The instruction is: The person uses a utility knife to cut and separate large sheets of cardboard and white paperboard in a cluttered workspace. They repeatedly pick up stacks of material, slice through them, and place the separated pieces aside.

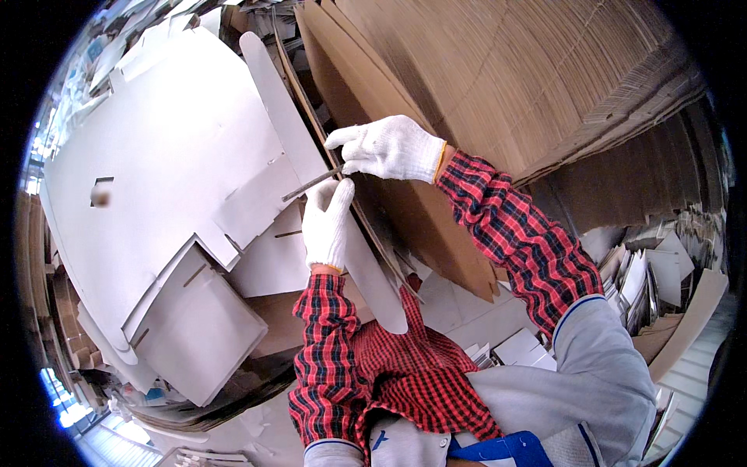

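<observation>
A large white die-cut cardboard sheet (179, 148), with slots and folded flaps, lies stacked in front of me on the left. My right hand (393, 148), in a white knit glove, pinches one end of a thin brown cardboard strip (307, 185) above the sheet's right edge. My left hand (325, 226), gloved the same way, is on the sheet beside a long white flap (377, 284). Its thumb and forefinger are spread apart, their tips close to the strip. The lower fingers of that hand are partly hidden.
A tall stack of brown cardboard (529, 70) rises at the right, with loose brown sheets (405, 187) leaning beside the work. White offcuts (634, 276) are heaped at the lower right. More scraps (132, 39) pile up at the far left. A checked red cloth (420, 373) hangs by my body.
</observation>
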A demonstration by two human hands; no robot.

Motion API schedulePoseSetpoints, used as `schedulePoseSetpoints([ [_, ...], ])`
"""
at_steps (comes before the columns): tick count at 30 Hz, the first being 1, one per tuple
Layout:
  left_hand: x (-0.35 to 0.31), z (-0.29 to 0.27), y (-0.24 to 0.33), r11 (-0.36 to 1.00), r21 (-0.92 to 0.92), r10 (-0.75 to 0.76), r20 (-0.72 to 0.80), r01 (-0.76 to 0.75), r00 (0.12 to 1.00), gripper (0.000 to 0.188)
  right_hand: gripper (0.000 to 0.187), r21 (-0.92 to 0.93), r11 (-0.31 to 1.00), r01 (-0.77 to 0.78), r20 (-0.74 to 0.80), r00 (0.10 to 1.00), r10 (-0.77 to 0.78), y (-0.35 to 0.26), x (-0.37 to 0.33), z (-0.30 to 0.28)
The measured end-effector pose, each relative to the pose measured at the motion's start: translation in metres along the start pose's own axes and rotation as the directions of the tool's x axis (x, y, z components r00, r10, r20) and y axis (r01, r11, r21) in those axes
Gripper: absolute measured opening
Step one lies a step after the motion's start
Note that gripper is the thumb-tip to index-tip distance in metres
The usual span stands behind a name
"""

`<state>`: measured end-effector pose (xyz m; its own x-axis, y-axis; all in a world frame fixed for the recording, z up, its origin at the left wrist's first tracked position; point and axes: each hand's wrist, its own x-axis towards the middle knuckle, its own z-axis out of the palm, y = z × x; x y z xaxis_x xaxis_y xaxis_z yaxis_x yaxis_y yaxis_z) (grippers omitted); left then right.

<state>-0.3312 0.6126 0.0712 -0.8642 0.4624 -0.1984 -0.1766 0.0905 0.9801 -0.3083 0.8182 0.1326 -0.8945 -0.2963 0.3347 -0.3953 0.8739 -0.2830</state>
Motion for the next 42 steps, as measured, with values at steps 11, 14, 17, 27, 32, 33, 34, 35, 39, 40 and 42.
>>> schedulePoseSetpoints([
  [11, -0.009, -0.008, 0.019, 0.968, 0.249, 0.057, -0.158, -0.016, 0.986, 0.031, 0.023, -0.106, 0.994, -0.015, 0.048, 0.999, 0.02, 0.008, -0.004, -0.018],
  [14, -0.009, -0.015, 0.022, 0.633, 0.769, 0.298, -0.132, -0.092, 0.946, 0.035, 0.026, -0.202, 0.971, -0.126, 0.086, 0.986, 0.145, 0.003, -0.004, -0.024],
  [17, -0.001, -0.014, 0.031, 0.516, 0.856, 0.191, -0.09, -0.022, 0.977, 0.038, 0.026, -0.213, 0.952, -0.221, -0.033, 0.975, 0.219, 0.004, -0.013, -0.025],
  [27, -0.005, 0.023, 0.06, -0.017, 0.995, 0.257, 0.104, -0.103, 0.961, 0.033, 0.019, -0.346, 0.78, -0.522, -0.082, 0.845, 0.529, 0.011, -0.011, -0.018],
  [32, 0.013, 0.043, 0.062, 0.178, 0.981, 0.047, 0.073, -0.08, 0.996, 0.033, 0.023, -0.294, 0.742, -0.603, -0.105, 0.792, 0.602, 0.011, -0.014, -0.018],
  [33, 0.016, 0.042, 0.061, 0.287, 0.958, -0.036, 0.043, -0.031, 0.998, 0.035, 0.024, -0.272, 0.74, -0.615, -0.101, 0.783, 0.614, 0.012, -0.014, -0.019],
  [34, 0.019, 0.041, 0.059, 0.387, 0.922, -0.122, 0.024, 0.026, 0.992, 0.037, 0.024, -0.25, 0.737, -0.628, -0.097, 0.774, 0.626, 0.013, -0.015, -0.019],
  [35, 0.022, 0.038, 0.058, 0.478, 0.873, -0.21, 0.008, 0.096, 0.978, 0.039, 0.025, -0.226, 0.738, -0.635, -0.089, 0.768, 0.634, 0.011, -0.014, -0.021],
  [39, 0.028, -0.001, -0.008, 0.954, 0.276, -0.111, -0.026, 0.114, 0.993, 0.038, 0.025, -0.26, 0.734, -0.627, -0.091, 0.773, 0.628, 0.006, -0.012, -0.027],
  [40, 0.027, 0.0, -0.012, 0.967, 0.183, -0.174, -0.047, 0.179, 0.984, 0.033, 0.025, -0.275, 0.707, -0.651, -0.073, 0.748, 0.66, 0.008, -0.014, -0.027],
  [42, 0.024, 0.009, -0.006, 0.971, 0.109, -0.216, 0.005, 0.214, 0.976, 0.031, 0.024, -0.314, 0.698, -0.644, -0.082, 0.751, 0.655, 0.017, -0.022, -0.026],
])
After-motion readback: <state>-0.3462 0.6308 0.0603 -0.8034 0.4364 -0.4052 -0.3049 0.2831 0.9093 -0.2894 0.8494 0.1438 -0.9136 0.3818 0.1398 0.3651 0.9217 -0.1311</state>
